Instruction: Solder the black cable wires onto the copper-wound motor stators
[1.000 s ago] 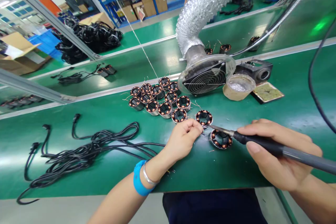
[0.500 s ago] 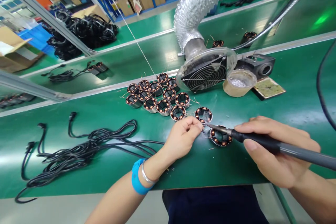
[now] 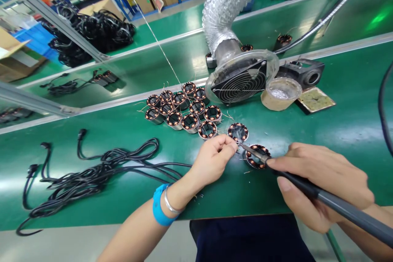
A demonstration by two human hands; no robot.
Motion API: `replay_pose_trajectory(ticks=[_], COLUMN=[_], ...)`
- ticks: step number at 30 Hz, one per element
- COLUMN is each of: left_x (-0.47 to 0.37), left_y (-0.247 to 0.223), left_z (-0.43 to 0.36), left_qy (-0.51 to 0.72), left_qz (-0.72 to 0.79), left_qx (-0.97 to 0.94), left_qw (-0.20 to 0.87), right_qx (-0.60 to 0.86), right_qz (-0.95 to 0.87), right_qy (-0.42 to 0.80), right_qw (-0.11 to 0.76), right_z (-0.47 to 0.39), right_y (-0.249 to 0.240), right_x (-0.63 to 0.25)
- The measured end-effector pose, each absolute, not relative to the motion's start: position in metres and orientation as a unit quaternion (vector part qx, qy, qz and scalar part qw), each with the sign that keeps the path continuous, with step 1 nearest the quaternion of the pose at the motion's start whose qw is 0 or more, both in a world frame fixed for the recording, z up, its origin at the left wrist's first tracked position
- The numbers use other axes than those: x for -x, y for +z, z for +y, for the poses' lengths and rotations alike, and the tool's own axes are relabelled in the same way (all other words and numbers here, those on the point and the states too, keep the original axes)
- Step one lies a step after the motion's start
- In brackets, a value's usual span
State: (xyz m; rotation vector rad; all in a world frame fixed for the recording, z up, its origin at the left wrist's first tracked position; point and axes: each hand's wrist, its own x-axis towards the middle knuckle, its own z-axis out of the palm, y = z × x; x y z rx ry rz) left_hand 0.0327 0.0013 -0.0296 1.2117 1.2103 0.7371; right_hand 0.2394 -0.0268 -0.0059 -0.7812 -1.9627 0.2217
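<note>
My right hand (image 3: 325, 184) grips a soldering iron (image 3: 302, 184) by its dark handle. The iron slants to the left, and its tip is close by the fingertips of my left hand (image 3: 211, 157). Those fingers are pinched together at the near rim of a wound copper stator (image 3: 238, 132); what is between them is too small to make out. A little smoke shows over that stator. A second stator (image 3: 257, 156) stands under the iron's shaft, partly covered by it. Black power cords (image 3: 101, 172) lie to the left, some passing behind my left wrist.
Several more stators (image 3: 189, 123) stand grouped behind my left hand. Beyond them is a fan (image 3: 241, 84) on a silver duct (image 3: 225, 12). At its right are a tub (image 3: 281, 95), a sponge tray (image 3: 316, 100) and a black holder (image 3: 302, 71). A metal rail edges the green bench.
My right hand has shifted slightly down and left, and the soldering iron now slopes more steeply. My left hand keeps its pinch at the stator's rim. The camera view has shifted slightly.
</note>
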Motion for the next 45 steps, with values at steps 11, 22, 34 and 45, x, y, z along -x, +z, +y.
replay_pose_trajectory(ticks=[11, 22, 34, 45], left_x=[-0.0315, -0.0325, -0.0330, -0.0329], left_y=[-0.0310, -0.0304, -0.0294, -0.0304], left_z=[0.0001, 0.0001, 0.0003, -0.0008], left_qy=[0.320, 0.319, 0.323, 0.324], left_qz=[0.515, 0.518, 0.515, 0.511], left_qx=[-0.528, -0.523, -0.527, -0.524], left_qw=[0.594, 0.597, 0.594, 0.600], right_qx=[0.345, 0.325, 0.323, 0.309], right_qz=[-0.778, -0.775, -0.785, -0.794], right_qy=[0.146, 0.152, 0.150, 0.119], right_qw=[0.504, 0.521, 0.508, 0.509], right_z=[-0.0320, -0.0265, -0.0270, -0.0236], right_y=[-0.0047, -0.0051, -0.0051, -0.0075], right_x=[-0.2423, -0.2409, -0.2414, -0.2407])
